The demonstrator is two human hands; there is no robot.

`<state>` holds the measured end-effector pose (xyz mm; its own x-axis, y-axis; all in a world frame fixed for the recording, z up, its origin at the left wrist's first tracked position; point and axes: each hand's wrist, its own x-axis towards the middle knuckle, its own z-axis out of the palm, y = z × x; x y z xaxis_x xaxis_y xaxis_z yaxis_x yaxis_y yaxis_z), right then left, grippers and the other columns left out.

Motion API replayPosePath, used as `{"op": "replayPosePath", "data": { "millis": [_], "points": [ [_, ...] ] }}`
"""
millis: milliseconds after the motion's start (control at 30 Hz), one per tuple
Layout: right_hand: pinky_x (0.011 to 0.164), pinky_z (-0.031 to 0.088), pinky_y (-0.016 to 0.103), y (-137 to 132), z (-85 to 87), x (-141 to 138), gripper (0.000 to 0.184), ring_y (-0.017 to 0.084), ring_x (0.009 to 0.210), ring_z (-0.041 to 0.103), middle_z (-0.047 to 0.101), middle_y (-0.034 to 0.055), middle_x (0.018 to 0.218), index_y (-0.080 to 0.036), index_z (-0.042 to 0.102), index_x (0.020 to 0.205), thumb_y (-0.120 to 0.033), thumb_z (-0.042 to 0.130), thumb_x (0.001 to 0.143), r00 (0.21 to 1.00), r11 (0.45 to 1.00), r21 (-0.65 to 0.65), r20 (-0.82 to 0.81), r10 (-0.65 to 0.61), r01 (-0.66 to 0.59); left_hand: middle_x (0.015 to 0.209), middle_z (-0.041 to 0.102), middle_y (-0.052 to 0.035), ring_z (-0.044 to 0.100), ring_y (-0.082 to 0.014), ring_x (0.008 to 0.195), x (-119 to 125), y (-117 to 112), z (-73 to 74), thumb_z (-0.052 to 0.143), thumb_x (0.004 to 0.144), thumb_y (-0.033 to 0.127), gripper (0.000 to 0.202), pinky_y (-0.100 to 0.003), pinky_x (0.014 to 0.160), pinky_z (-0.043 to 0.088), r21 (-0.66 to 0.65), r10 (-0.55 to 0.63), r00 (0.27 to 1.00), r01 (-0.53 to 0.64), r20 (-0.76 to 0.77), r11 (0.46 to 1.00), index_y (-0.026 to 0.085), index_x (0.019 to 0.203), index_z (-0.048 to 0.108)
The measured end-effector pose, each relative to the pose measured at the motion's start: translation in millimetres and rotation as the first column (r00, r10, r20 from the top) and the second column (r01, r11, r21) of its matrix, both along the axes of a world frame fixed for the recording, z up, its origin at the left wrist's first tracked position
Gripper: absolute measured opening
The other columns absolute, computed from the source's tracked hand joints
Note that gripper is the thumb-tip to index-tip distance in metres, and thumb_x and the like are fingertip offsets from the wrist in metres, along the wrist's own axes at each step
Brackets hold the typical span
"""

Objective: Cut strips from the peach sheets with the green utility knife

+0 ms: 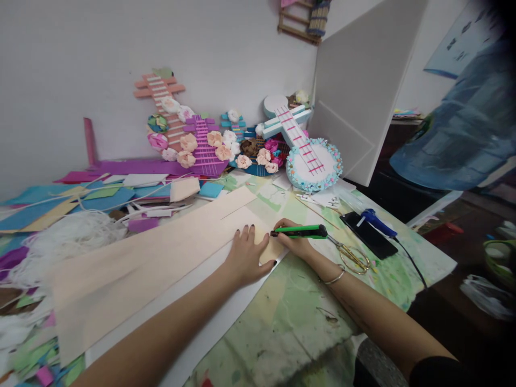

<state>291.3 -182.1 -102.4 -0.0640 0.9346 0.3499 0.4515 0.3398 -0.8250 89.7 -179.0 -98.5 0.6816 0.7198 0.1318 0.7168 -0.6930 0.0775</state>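
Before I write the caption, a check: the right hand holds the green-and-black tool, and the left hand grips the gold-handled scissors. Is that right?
Not quite. In the head view, the left hand lies spread on the white paper; the gold-handled scissors rest on the table. The right hand does hold the green-and-black tool.

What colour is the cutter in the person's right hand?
The cutter in the right hand is bright green and black, as the head view shows.
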Motion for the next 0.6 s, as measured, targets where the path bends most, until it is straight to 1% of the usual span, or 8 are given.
{"op": "replayPosePath", "data": {
  "millis": [167, 300, 400, 600],
  "points": [
    [0.063, 0.041, 0.028, -0.4, 2.6, -0.6, 0.01, 0.016, 0.066, 0.054, 0.062, 0.0016, 0.073, -0.019, 0.058, 0.08, -0.019, 0.055, 0.071, 1.0, 1.0, -0.006, 0.008, 0.017, -0.017, 0.15, 0.036, -0.0232, 0.028, -0.0487, 0.139, 0.0, -0.4, 0.2, 0.046, 0.086, 0.063, 0.074, -0.06, 0.107, 0.023, 0.003, 0.001, 1.0, -0.001, 0.002, 1.0, 0.023, 0.147, 0.039],
    [0.064, 0.043, 0.029, 0.6, 0.6, 0.2, 0.011, 0.017, 0.069, 0.056, 0.063, 0.0016, 0.075, -0.019, 0.058, 0.081, -0.02, 0.054, 0.071, 1.0, 1.0, 0.003, -0.005, 0.012, -0.012, 0.151, 0.036, -0.0222, 0.028, -0.0481, 0.139, -0.2, 0.0, -0.7, 0.047, 0.086, 0.064, 0.074, -0.06, 0.107, 0.023, 0.003, 0.001, 1.0, -0.001, 0.005, 1.0, 0.024, 0.147, 0.039],
    [0.063, 0.043, 0.028, 1.2, -0.8, 0.6, 0.012, 0.016, 0.067, 0.055, 0.062, 0.0008, 0.073, -0.019, 0.058, 0.08, -0.018, 0.053, 0.069, 1.0, 1.0, 0.005, -0.007, 0.008, -0.008, 0.151, 0.036, -0.0216, 0.028, -0.0476, 0.139, -0.2, 0.4, -1.3, 0.047, 0.086, 0.064, 0.073, -0.06, 0.108, 0.022, 0.004, 0.0, 1.0, 0.0, 0.008, 1.0, 0.024, 0.147, 0.039],
    [0.063, 0.042, 0.029, -0.2, 1.0, -0.3, 0.01, 0.016, 0.067, 0.055, 0.063, 0.0016, 0.073, -0.019, 0.058, 0.079, -0.019, 0.054, 0.07, 1.0, 1.0, 0.002, -0.001, -0.003, 0.003, 0.151, 0.036, -0.0217, 0.027, -0.048, 0.139, 0.1, 0.2, -1.6, 0.048, 0.085, 0.064, 0.074, -0.06, 0.108, 0.022, 0.003, 0.002, 1.0, -0.002, 0.005, 1.0, 0.024, 0.147, 0.039]
  ]
}}
